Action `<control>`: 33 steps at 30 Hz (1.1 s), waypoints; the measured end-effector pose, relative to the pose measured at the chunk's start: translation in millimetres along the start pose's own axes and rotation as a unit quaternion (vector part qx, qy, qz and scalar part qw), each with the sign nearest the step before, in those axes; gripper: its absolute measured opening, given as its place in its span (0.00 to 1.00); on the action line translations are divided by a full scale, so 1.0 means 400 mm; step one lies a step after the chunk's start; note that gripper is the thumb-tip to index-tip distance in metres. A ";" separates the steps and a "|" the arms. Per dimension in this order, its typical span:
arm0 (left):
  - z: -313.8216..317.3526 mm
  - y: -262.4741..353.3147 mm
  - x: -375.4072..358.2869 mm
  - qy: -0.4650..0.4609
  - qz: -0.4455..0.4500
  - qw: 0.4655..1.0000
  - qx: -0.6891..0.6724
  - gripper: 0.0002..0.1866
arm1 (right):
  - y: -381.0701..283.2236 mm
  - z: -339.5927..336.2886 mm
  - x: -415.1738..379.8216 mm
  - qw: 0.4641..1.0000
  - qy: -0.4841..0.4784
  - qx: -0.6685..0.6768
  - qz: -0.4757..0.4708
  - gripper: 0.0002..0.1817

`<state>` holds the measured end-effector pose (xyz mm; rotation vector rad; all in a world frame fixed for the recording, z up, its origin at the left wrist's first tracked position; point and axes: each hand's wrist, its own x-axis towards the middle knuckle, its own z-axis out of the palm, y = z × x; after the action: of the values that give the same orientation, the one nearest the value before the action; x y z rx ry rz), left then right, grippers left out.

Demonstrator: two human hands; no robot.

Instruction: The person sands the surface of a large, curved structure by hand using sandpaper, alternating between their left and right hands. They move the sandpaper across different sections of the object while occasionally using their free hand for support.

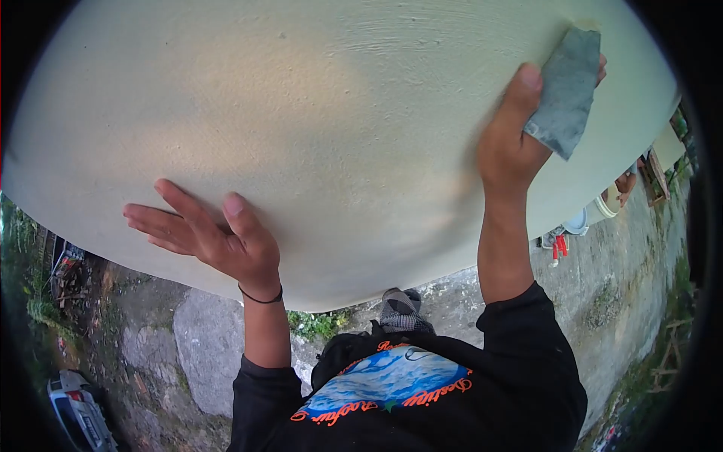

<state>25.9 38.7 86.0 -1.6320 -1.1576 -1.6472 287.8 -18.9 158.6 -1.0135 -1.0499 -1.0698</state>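
A large pale, off-white wall surface (316, 151) fills the upper part of the head view, with fine scratches and small pits across it. At the upper right, my right hand (512, 143) grips a worn, grey-blue piece of sandpaper (566, 94) against this surface. The thumb lies along its left side, and most of the other fingers are hidden behind the sheet. Lower on the left, my left hand (222, 237) is open, fingers spread, close against the pale surface and holding nothing. A thin dark band (262, 298) circles the left wrist.
Below lies rough concrete ground (215, 350), with green weeds (316, 324) at the foot of the pale surface. Buckets (605, 205) and a red object (559, 245) stand at the right. A parked car (81, 413) is at lower left.
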 end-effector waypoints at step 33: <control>0.005 -0.007 0.038 0.027 0.065 0.997 -0.027 0.30 | -0.079 -0.043 -0.058 0.964 -0.181 -0.049 -0.186 0.26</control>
<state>22.7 44.7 99.8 -1.6497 -0.9683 -1.6409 256.2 -37.1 136.4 -1.1473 -1.5419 -1.2764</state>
